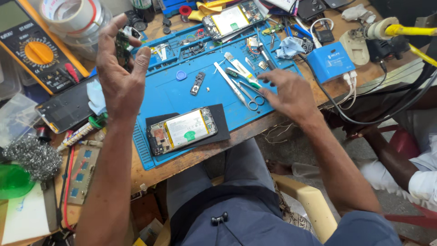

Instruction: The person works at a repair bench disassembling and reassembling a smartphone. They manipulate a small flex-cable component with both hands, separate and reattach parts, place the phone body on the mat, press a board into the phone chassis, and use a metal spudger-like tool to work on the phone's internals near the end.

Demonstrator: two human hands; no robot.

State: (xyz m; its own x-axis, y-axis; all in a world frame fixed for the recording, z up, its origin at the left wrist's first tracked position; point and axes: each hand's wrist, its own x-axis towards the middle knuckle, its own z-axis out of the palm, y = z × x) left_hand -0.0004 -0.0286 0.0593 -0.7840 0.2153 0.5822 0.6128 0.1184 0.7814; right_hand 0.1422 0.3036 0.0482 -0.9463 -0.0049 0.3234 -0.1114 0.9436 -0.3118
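My left hand [119, 77] is raised over the left edge of the blue work mat [182, 91], pinching a small dark green circuit board [121, 45] between thumb and fingers. With fingers spread and nothing in it, my right hand [289, 93] hovers low over the mat's right side, next to small scissors [252, 98] and a white-handled tool [230, 82]. An opened phone [184, 130], back off and battery showing, lies on a dark pad [223, 120] at the mat's front edge between my hands.
A second opened phone [230, 20] lies at the back. A yellow multimeter [36, 50], tape rolls [68, 13] and steel wool [34, 157] crowd the left. A blue box [330, 61] with cables sits right. Another person's arm [396, 159] is at the right.
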